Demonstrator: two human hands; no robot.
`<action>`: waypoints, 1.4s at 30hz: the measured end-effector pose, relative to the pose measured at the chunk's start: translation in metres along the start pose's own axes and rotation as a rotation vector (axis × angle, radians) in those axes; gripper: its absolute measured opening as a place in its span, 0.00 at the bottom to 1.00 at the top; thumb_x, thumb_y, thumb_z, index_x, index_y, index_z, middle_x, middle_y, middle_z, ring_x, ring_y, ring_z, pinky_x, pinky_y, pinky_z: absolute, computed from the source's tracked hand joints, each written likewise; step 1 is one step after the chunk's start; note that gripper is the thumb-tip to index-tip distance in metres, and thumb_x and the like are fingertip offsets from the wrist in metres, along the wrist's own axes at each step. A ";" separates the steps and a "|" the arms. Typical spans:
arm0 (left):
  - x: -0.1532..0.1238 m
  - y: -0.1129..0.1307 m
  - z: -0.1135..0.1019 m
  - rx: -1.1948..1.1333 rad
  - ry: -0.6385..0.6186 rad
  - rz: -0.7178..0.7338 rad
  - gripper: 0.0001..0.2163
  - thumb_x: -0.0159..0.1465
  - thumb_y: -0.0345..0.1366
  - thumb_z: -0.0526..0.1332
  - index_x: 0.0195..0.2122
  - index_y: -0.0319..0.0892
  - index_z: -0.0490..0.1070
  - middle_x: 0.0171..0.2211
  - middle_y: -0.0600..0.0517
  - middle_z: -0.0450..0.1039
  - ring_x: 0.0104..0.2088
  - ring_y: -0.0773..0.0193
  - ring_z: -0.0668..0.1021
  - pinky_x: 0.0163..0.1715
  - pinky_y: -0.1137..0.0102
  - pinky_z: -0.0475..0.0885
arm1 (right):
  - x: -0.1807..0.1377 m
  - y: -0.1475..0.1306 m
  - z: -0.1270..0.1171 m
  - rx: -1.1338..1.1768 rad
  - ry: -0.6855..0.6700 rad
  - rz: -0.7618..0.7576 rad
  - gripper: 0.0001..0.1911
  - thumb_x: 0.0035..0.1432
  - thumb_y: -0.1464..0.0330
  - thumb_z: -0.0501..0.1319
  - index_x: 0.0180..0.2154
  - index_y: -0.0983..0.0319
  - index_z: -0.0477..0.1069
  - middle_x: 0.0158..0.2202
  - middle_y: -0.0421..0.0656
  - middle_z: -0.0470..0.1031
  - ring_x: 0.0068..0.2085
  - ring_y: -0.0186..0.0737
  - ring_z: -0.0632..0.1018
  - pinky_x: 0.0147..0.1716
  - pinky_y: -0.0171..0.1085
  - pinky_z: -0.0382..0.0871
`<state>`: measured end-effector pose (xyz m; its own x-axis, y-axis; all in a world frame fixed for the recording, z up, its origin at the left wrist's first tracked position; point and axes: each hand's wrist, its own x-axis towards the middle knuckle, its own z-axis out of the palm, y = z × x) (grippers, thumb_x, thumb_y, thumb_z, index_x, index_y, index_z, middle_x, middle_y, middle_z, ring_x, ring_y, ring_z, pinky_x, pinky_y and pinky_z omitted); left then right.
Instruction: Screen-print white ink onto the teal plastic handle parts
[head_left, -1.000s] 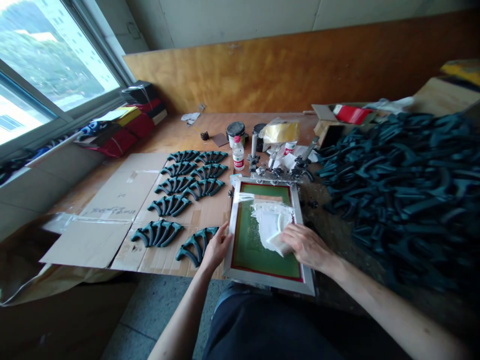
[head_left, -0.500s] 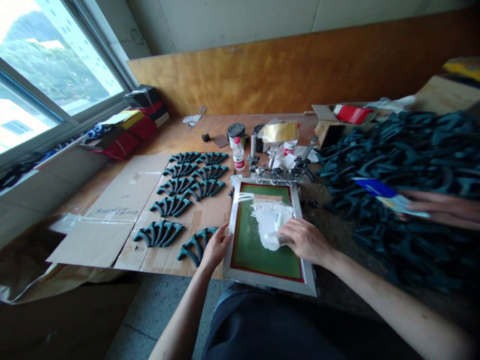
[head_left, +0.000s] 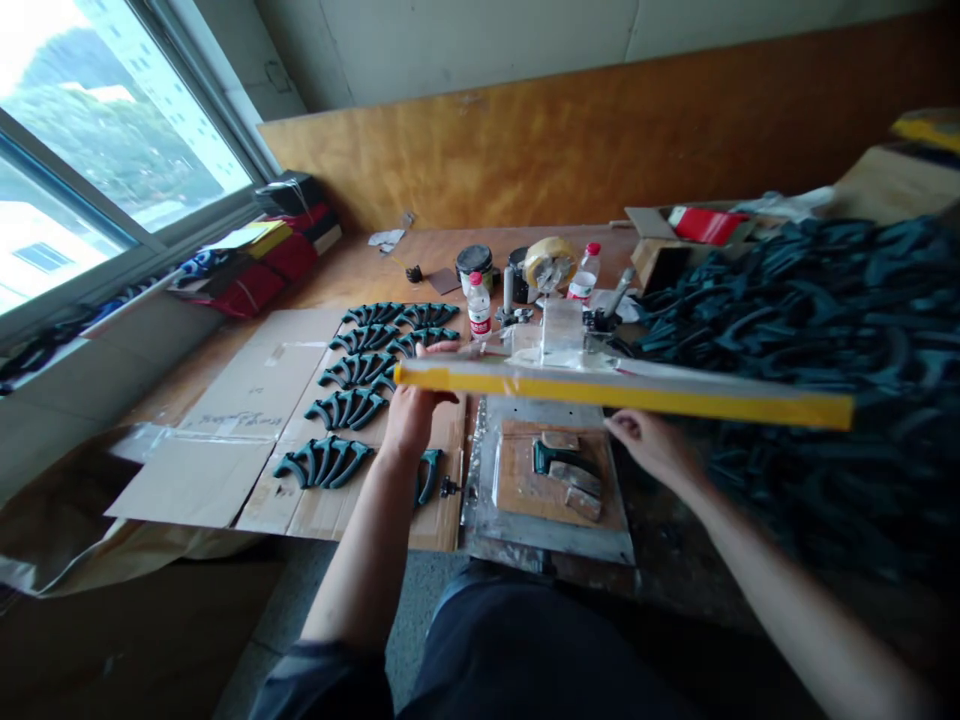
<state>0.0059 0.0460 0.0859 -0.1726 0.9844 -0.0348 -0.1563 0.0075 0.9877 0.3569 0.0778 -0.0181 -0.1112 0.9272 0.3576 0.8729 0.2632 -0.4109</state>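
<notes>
My left hand (head_left: 411,420) grips the left side of a screen printing frame (head_left: 622,390), which is tilted up so its yellow-taped front edge faces me. A squeegee (head_left: 562,325) with a pale, flat body stands on the raised frame. Beneath it lies a wooden jig board (head_left: 517,490) on a metal base plate, with one dark green curved plastic part (head_left: 562,458) between small blocks. My right hand (head_left: 645,440) is just right of the jig, under the frame's edge, fingers loosely bent and apart, with nothing visible in them.
Rows of green curved parts (head_left: 326,463) lie on cardboard (head_left: 225,420) to the left. A big heap of such parts (head_left: 810,310) fills the right side. Behind the frame stand a red-capped bottle (head_left: 478,308), a tin (head_left: 474,268) and a tape roll (head_left: 550,263).
The frame has swung up from lying flat, uncovering the jig and part. My right hand has let go of the squeegee. Another hand with a blue packet has left the right side.
</notes>
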 end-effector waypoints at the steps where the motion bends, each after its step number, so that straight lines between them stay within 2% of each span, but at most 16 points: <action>1: 0.010 0.007 0.006 -0.024 0.001 0.051 0.27 0.62 0.58 0.53 0.44 0.38 0.73 0.35 0.47 0.77 0.32 0.63 0.77 0.29 0.71 0.69 | -0.015 -0.001 0.013 0.006 -0.062 -0.040 0.21 0.63 0.56 0.51 0.32 0.65 0.74 0.27 0.44 0.76 0.26 0.36 0.73 0.25 0.32 0.69; 5: 0.037 0.024 0.025 -0.035 -0.015 0.120 0.26 0.62 0.59 0.51 0.42 0.39 0.71 0.33 0.47 0.77 0.34 0.63 0.78 0.29 0.73 0.69 | -0.059 -0.021 0.061 -0.077 -0.172 -0.138 0.17 0.62 0.56 0.55 0.30 0.61 0.69 0.32 0.47 0.74 0.35 0.45 0.76 0.35 0.40 0.69; 7: 0.033 0.020 0.030 -0.033 0.041 0.144 0.26 0.63 0.58 0.50 0.47 0.41 0.69 0.35 0.48 0.77 0.34 0.64 0.78 0.29 0.73 0.69 | -0.065 -0.026 0.071 -0.113 -0.214 -0.117 0.15 0.64 0.59 0.52 0.29 0.60 0.65 0.30 0.48 0.73 0.34 0.47 0.75 0.33 0.41 0.68; 9: 0.012 0.001 0.031 -0.017 0.110 0.101 0.25 0.63 0.57 0.51 0.48 0.41 0.67 0.35 0.48 0.77 0.33 0.65 0.77 0.29 0.74 0.69 | -0.064 -0.030 0.070 -0.076 -0.241 -0.059 0.14 0.65 0.60 0.49 0.28 0.58 0.60 0.25 0.45 0.70 0.28 0.46 0.74 0.28 0.40 0.65; 11: -0.023 -0.031 0.033 0.026 0.038 -0.102 0.26 0.61 0.58 0.53 0.44 0.38 0.70 0.32 0.46 0.77 0.30 0.64 0.77 0.26 0.73 0.68 | -0.063 -0.041 0.066 0.011 -0.186 -0.004 0.14 0.66 0.58 0.48 0.28 0.57 0.57 0.23 0.42 0.68 0.26 0.44 0.72 0.26 0.39 0.62; 13: -0.064 -0.069 0.038 0.062 -0.214 -0.416 0.29 0.56 0.60 0.57 0.41 0.36 0.72 0.33 0.42 0.78 0.30 0.60 0.78 0.24 0.72 0.68 | -0.068 -0.064 0.064 0.101 -0.069 -0.009 0.14 0.66 0.57 0.49 0.30 0.56 0.57 0.25 0.43 0.68 0.28 0.45 0.73 0.27 0.40 0.63; 14: -0.082 -0.087 0.041 0.040 -0.244 -0.490 0.29 0.55 0.60 0.59 0.43 0.37 0.72 0.36 0.42 0.78 0.32 0.59 0.79 0.23 0.73 0.68 | -0.073 -0.080 0.063 0.136 -0.027 -0.048 0.13 0.66 0.57 0.50 0.31 0.57 0.58 0.26 0.44 0.69 0.29 0.46 0.73 0.29 0.41 0.64; 16: -0.109 -0.115 0.045 -0.057 -0.135 -0.509 0.27 0.55 0.60 0.59 0.42 0.40 0.71 0.37 0.45 0.76 0.34 0.59 0.78 0.24 0.72 0.71 | -0.086 -0.116 0.065 0.179 -0.020 -0.187 0.11 0.66 0.59 0.50 0.33 0.57 0.61 0.30 0.46 0.70 0.33 0.47 0.73 0.33 0.43 0.66; 18: -0.121 -0.130 0.038 -0.115 0.088 -0.456 0.24 0.56 0.59 0.59 0.34 0.40 0.69 0.30 0.50 0.73 0.29 0.64 0.76 0.25 0.73 0.71 | -0.098 -0.148 0.068 0.216 -0.086 -0.351 0.08 0.66 0.64 0.51 0.36 0.58 0.64 0.34 0.47 0.71 0.37 0.49 0.72 0.39 0.46 0.66; 21: -0.124 -0.137 -0.002 -0.018 0.308 -0.430 0.23 0.55 0.59 0.59 0.29 0.40 0.65 0.24 0.54 0.70 0.23 0.68 0.72 0.22 0.73 0.71 | -0.106 -0.171 0.075 0.296 -0.200 -0.492 0.07 0.66 0.66 0.52 0.43 0.59 0.66 0.40 0.48 0.72 0.43 0.49 0.72 0.45 0.47 0.66; 26: -0.132 -0.154 -0.111 0.462 0.582 -0.635 0.24 0.66 0.56 0.44 0.41 0.40 0.66 0.33 0.46 0.77 0.26 0.64 0.79 0.25 0.72 0.73 | -0.095 -0.144 0.083 0.350 -0.264 -0.500 0.10 0.67 0.64 0.52 0.45 0.59 0.68 0.42 0.47 0.72 0.44 0.46 0.73 0.46 0.45 0.67; 29: -0.132 -0.167 -0.150 0.605 0.635 -0.771 0.25 0.67 0.52 0.41 0.43 0.39 0.67 0.30 0.44 0.78 0.27 0.60 0.81 0.25 0.71 0.73 | -0.088 -0.121 0.086 0.381 -0.256 -0.470 0.12 0.67 0.61 0.51 0.44 0.59 0.69 0.42 0.46 0.73 0.44 0.45 0.74 0.46 0.44 0.68; 32: -0.119 -0.176 -0.162 0.762 0.595 -0.850 0.24 0.67 0.51 0.42 0.39 0.38 0.71 0.27 0.43 0.78 0.30 0.56 0.81 0.30 0.68 0.74 | -0.084 -0.103 0.084 0.378 -0.233 -0.438 0.15 0.67 0.58 0.50 0.43 0.58 0.70 0.42 0.45 0.73 0.45 0.43 0.75 0.46 0.42 0.68; 36: -0.100 -0.177 -0.166 0.960 0.510 -0.866 0.23 0.66 0.51 0.45 0.39 0.38 0.73 0.38 0.38 0.79 0.44 0.50 0.80 0.43 0.63 0.71 | -0.080 -0.076 0.075 0.346 -0.193 -0.394 0.18 0.66 0.55 0.49 0.41 0.59 0.71 0.41 0.45 0.74 0.43 0.43 0.76 0.43 0.41 0.70; 40: -0.102 -0.175 -0.173 1.025 0.395 -0.855 0.24 0.68 0.51 0.44 0.41 0.38 0.72 0.36 0.43 0.79 0.39 0.58 0.80 0.44 0.62 0.71 | -0.079 -0.038 0.065 0.352 -0.213 -0.321 0.23 0.63 0.49 0.50 0.39 0.58 0.72 0.40 0.46 0.75 0.40 0.45 0.77 0.41 0.43 0.71; 42: -0.106 -0.176 -0.175 1.038 0.359 -0.841 0.22 0.68 0.51 0.48 0.43 0.38 0.72 0.36 0.47 0.77 0.37 0.62 0.79 0.44 0.61 0.72 | -0.081 -0.019 0.061 0.341 -0.238 -0.256 0.24 0.62 0.46 0.50 0.38 0.57 0.72 0.40 0.47 0.76 0.39 0.46 0.78 0.39 0.43 0.72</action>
<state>-0.1184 -0.0906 -0.1111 -0.6517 0.5212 -0.5511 0.4241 0.8527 0.3049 0.3202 0.0140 -0.0903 -0.4422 0.8463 0.2971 0.6028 0.5257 -0.6003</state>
